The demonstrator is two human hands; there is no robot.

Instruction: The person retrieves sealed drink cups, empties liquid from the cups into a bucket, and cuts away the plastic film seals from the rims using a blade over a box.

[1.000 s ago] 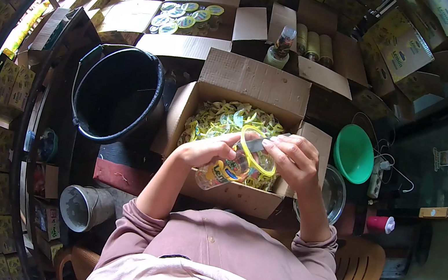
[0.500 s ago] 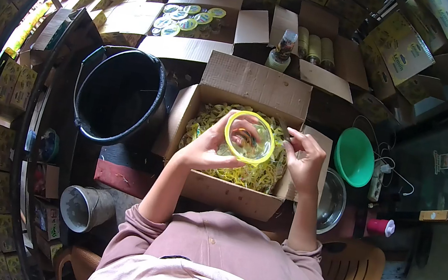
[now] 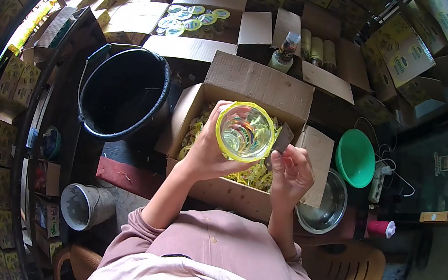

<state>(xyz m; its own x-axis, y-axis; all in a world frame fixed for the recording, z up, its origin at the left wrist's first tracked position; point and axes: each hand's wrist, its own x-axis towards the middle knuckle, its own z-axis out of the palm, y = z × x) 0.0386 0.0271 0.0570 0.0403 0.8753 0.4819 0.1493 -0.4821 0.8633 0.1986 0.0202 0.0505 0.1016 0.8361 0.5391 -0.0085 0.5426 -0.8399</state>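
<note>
Over an open cardboard box (image 3: 259, 84), my left hand (image 3: 202, 149) grips a clear plastic cup (image 3: 239, 136) with a yellow rim. The cup is tilted so that its round opening or base faces me; I cannot tell which. Coloured print shows on its wall. My right hand (image 3: 292, 177) pinches a small flat dark blade (image 3: 284, 138) between thumb and fingers. The blade stands upright close to the cup's right edge; whether they touch is unclear. Yellow plastic strips (image 3: 255, 177) fill the box below, partly hidden by my hands.
A black bucket (image 3: 87, 101) stands left of the box. To the right are a green basin (image 3: 348, 157), a metal bowl (image 3: 335, 213) and a pink spool (image 3: 377, 227). Behind the box sit a carton of lidded cups (image 3: 195, 18), a bottle (image 3: 284, 56) and several rolls (image 3: 316, 52).
My right hand has moved down and left, bringing the blade beside the cup's rim. My left hand has shifted the cup slightly left and turned it to face me more.
</note>
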